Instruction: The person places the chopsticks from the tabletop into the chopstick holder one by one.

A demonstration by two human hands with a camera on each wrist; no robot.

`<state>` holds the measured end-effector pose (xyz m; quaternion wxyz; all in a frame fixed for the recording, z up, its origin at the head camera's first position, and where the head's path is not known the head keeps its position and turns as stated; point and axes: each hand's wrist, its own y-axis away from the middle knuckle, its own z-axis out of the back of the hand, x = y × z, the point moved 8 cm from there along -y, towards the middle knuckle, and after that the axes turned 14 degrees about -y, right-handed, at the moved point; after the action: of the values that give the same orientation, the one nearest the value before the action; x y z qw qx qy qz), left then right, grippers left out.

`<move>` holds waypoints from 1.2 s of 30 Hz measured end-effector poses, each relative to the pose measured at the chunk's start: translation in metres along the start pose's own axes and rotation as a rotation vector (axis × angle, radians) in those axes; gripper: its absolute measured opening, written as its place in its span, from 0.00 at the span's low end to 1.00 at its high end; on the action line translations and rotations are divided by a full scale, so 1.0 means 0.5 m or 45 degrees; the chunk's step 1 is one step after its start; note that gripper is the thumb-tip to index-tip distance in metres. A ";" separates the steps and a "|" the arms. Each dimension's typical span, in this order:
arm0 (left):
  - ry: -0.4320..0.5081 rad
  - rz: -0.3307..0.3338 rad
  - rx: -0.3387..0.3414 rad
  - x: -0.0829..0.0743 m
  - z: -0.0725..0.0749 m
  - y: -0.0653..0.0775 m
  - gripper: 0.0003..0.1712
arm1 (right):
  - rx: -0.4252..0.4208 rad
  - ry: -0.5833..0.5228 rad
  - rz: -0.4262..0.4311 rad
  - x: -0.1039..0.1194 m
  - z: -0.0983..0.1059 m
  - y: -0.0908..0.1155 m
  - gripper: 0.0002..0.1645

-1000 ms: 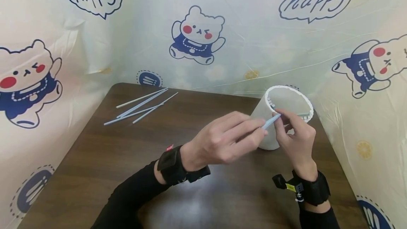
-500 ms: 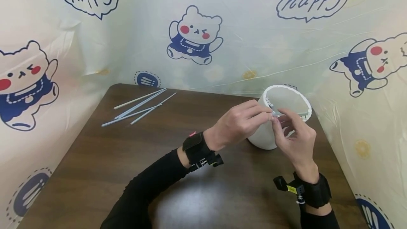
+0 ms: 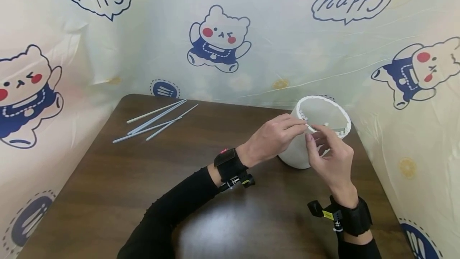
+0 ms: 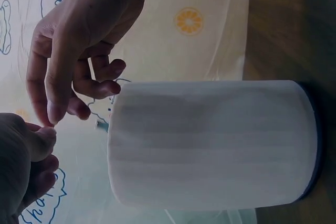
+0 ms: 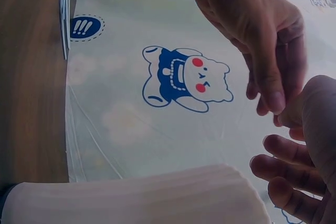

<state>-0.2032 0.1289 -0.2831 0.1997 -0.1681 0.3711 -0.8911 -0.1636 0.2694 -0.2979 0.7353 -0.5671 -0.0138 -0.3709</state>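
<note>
Over the near rim of a white cylindrical container point(image 3: 300, 151), my two hands meet at the fingertips. My left hand point(image 3: 274, 137) comes in from the left, its fingertips bunched; I cannot tell if they hold anything. My right hand point(image 3: 334, 155) has its thumb and index finger apart in the head view, the other fingers loosely bent. Just inside the container's mouth shows a small pale piece point(image 3: 326, 124). The left wrist view has a small grey-green piece point(image 4: 101, 125) by the mouth. More small pieces point(image 3: 341, 132) line the inside edge.
Several thin pale-blue strips point(image 3: 154, 121) lie crossed at the back left of the brown table point(image 3: 143, 195). A printed sheet point(image 3: 273, 51) with bears hangs behind and at both sides. Cameras are strapped to both wrists.
The pale-blue strip end between my hands a second ago no longer shows. My left hand has moved up toward the rim; a small pale piece now shows in the container's mouth.
</note>
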 end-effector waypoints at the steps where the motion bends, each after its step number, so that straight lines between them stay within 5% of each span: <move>1: 0.004 0.013 0.020 0.004 -0.001 0.004 0.13 | -0.001 0.000 -0.003 0.000 0.000 0.000 0.21; 6: -0.002 0.148 0.091 0.047 -0.011 0.047 0.12 | 0.003 -0.014 -0.009 0.003 -0.007 0.001 0.21; 11: -0.050 0.365 0.239 0.134 -0.035 0.143 0.13 | 0.041 -0.050 0.011 0.016 -0.024 0.003 0.20; 18: -0.262 0.910 0.603 0.337 -0.037 0.366 0.12 | 0.167 -0.101 0.061 0.038 -0.065 0.015 0.19; 25: -0.516 1.494 0.826 0.495 0.057 0.582 0.17 | 0.206 -0.120 0.090 0.049 -0.085 0.023 0.23; 30: -0.467 1.741 1.014 0.541 0.110 0.696 0.29 | 0.197 -0.114 0.087 0.048 -0.082 0.024 0.18; 36: -0.319 1.850 1.171 0.545 0.142 0.783 0.35 | 0.196 -0.118 0.079 0.043 -0.076 0.026 0.18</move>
<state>-0.3159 -0.2968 -0.4797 0.8068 0.1110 -0.0352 -0.5792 -0.1559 0.2271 -0.3124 0.7863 -0.5257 -0.0589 -0.3191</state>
